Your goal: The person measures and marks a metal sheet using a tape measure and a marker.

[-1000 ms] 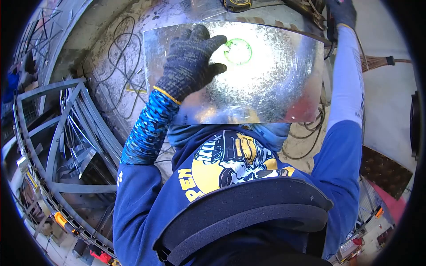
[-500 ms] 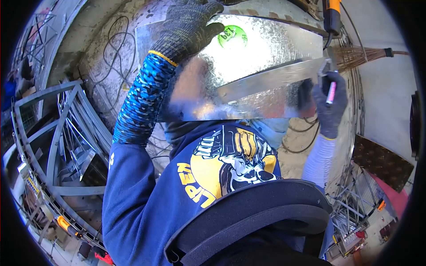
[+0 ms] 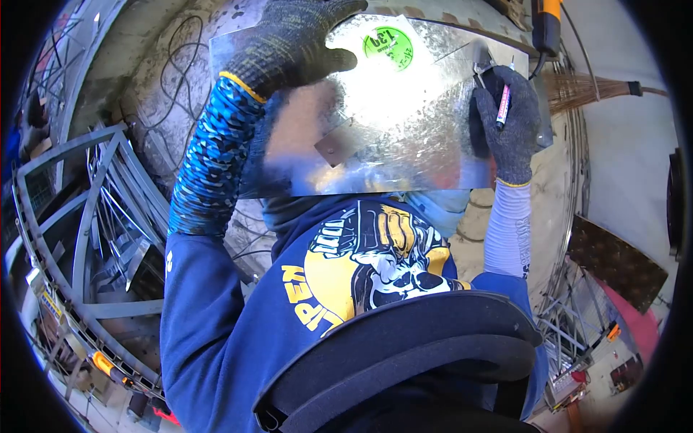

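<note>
A shiny galvanized metal sheet with a green round sticker lies in front of my torso. My left hand, in a dark knit glove, rests on its upper left part, thumb stretched out and fingers apart near the top edge. At the sheet's right side my right hand, also gloved, is closed around a white and pink marker with a dark end pointing down. The same hand is at the metal end of a long ruler-like blade, which seems to lie diagonally across the sheet; glare hides its middle.
A twig broom and an orange and black power tool are at the upper right. Metal frames and bars fill the left side. A cable lies on the floor; a brown plate is at right.
My right hand has moved left over the sheet with the marker. The blade has swung to a steeper diagonal, its holed end shifting left. My left hand and the sheet have shifted slightly left.
</note>
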`<control>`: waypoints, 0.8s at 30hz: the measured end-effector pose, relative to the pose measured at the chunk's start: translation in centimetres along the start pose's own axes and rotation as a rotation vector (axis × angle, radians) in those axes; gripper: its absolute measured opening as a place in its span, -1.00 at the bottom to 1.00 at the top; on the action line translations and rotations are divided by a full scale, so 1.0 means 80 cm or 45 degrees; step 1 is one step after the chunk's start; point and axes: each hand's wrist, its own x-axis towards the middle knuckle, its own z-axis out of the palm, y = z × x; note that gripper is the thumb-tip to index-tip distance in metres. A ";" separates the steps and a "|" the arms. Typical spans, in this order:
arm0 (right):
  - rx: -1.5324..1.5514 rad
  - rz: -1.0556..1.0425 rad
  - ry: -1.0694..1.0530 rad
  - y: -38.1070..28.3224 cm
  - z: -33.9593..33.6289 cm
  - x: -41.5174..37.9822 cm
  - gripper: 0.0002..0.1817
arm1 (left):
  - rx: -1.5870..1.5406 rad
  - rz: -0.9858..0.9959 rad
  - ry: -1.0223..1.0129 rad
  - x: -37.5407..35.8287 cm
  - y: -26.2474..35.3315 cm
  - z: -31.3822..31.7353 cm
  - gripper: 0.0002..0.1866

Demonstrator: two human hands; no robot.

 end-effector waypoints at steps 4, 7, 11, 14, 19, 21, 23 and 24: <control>-0.072 -0.031 0.059 -0.008 0.005 -0.002 -0.57 | -0.268 0.113 -0.098 0.025 -0.033 0.024 -0.42; -0.097 -0.053 0.067 -0.006 0.010 0.001 -0.57 | -0.205 0.085 -0.128 0.040 -0.028 0.038 -0.43; -0.132 -0.054 0.095 -0.006 0.014 0.007 -0.59 | -0.432 0.057 -0.161 0.047 -0.031 0.048 -0.46; -0.159 -0.040 0.105 -0.002 0.018 0.013 -0.63 | -0.527 0.083 -0.150 0.049 -0.035 0.051 -0.47; -0.185 -0.062 0.122 -0.005 0.021 0.019 -0.65 | -0.395 0.170 0.047 0.038 -0.031 0.053 -0.54; -0.203 -0.060 0.119 -0.007 0.020 0.022 -0.66 | -0.386 0.206 0.237 0.033 -0.030 0.057 -0.57; -0.165 -0.031 0.099 -0.007 0.020 0.022 -0.66 | -0.069 0.177 0.140 0.024 -0.025 0.057 -0.60; -0.176 -0.031 0.100 -0.004 0.021 0.023 -0.66 | -0.077 0.182 0.146 0.020 -0.022 0.055 -0.60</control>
